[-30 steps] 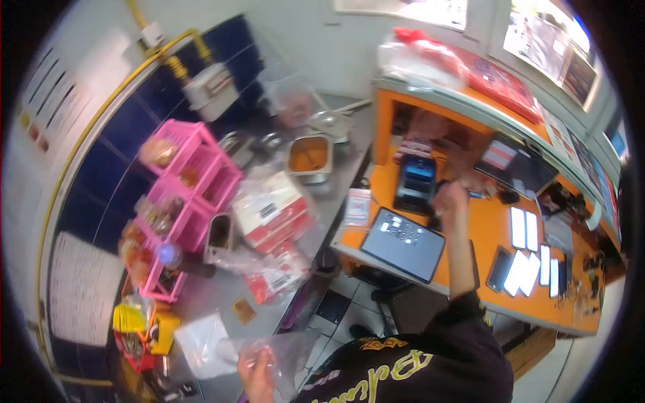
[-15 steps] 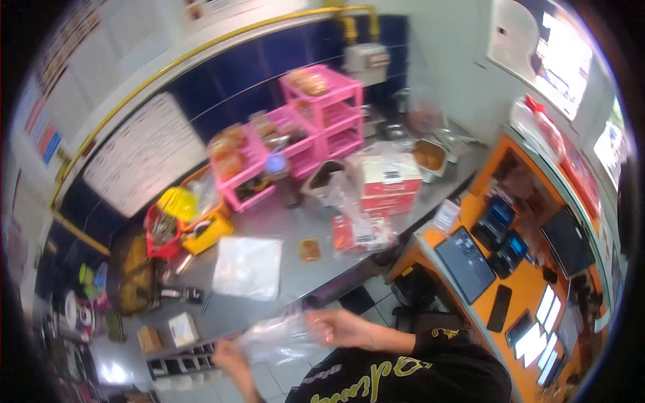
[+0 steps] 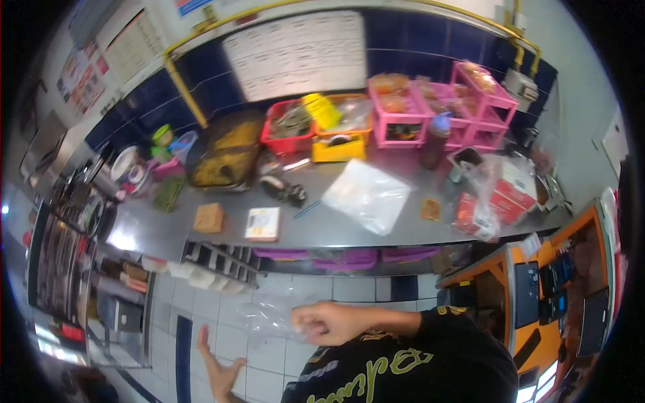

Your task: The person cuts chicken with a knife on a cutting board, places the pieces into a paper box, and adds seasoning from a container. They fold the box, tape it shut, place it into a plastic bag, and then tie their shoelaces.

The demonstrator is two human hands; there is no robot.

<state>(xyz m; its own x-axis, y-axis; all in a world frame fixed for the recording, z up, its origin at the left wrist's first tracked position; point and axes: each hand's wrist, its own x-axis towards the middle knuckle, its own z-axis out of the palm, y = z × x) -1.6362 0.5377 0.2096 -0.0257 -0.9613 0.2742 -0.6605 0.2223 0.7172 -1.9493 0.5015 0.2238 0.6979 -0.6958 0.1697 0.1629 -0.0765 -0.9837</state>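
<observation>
A clear plastic bag (image 3: 269,318) hangs over the tiled floor, pinched at its right end by my right hand (image 3: 328,321). My left hand (image 3: 220,366) is off the bag, to its left and lower, with thumb and fingers spread and nothing in it. Beyond both hands, a white plastic sheet or bag (image 3: 368,197) lies flat on the steel counter (image 3: 302,230). A small white box (image 3: 263,224) and a brown box (image 3: 209,218) sit near the counter's front edge.
Along the wall stand a dark tray of yellow food (image 3: 228,154), a red basket (image 3: 289,142), a yellow bin (image 3: 339,149) and pink racks (image 3: 401,124). Red-and-white boxes (image 3: 507,195) lie at the counter's right. An orange desk (image 3: 494,269) with devices is at right.
My left hand has let go of the plastic bag and opened beside it. My right hand still holds the bag. The view has turned left, showing more of the counter's left part and floor.
</observation>
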